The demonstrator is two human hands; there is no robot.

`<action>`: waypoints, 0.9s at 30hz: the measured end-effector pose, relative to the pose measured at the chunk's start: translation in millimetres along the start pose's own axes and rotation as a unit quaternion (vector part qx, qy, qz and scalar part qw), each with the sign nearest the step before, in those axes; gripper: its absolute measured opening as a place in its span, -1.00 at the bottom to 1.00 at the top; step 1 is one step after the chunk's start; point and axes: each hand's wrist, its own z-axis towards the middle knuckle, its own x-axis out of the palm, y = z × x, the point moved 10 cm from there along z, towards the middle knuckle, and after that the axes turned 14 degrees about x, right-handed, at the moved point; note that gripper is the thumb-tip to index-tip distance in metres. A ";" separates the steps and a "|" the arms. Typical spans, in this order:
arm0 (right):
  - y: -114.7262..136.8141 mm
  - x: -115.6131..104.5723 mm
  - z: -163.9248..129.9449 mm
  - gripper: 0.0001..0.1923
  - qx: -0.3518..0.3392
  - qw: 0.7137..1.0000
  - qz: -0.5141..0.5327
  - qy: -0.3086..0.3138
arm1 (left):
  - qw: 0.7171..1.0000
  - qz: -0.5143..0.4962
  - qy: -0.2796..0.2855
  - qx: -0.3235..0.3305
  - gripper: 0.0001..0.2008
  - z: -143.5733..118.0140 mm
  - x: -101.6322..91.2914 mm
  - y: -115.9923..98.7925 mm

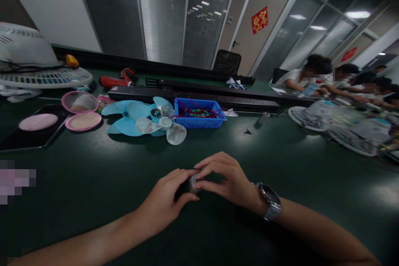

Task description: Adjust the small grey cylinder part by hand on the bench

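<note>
A small silver-grey cylinder [193,183] stands on the dark green table in front of me; its lower part is hidden among my fingers. My left hand [170,193] is closed round its side, thumb in front and fingers behind. From the other side my right hand [220,176], with a metal-band watch [270,201] on the wrist, has thumb and fingertips closed on the cylinder's top rim. Beyond them, a blue bin [199,122] contains green circuit boards and red wires. Several light-blue and greyish fan blades [149,120] lie left of the bin.
Another small cylinder [264,118] stands farther back, near a small dark pointed piece [247,131]. Pink-rimmed round items [83,121], a red power tool [116,80] and a fan housing [28,54] are at left. Long black bars [199,93] cross the table. Co-workers [316,72] sit at right by more fan parts [314,114].
</note>
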 end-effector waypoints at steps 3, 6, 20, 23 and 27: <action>-1.1 2.6 0.8 -0.81 -0.009 1.000 0.009 0.024 | 1.000 0.001 0.000 -0.003 -0.73 0.2 -0.6 -0.8; -0.3 2.6 1.0 -0.88 -0.031 0.999 -0.007 0.027 | 1.000 -0.004 0.001 -0.001 -0.71 1.4 -0.6 -1.8; 25.8 -3.2 -21.4 -0.87 -0.218 0.957 -0.178 -0.071 | 1.000 0.001 -0.003 -0.004 -0.64 1.1 -0.1 0.7; 28.2 -2.6 -20.2 -0.90 -0.208 0.960 -0.172 -0.075 | 1.000 0.003 -0.002 -0.003 -0.62 1.4 0.3 0.8; 26.9 -3.0 -13.3 -0.90 -0.188 0.971 -0.136 -0.051 | 1.000 0.001 -0.001 0.002 -0.65 0.4 0.5 0.8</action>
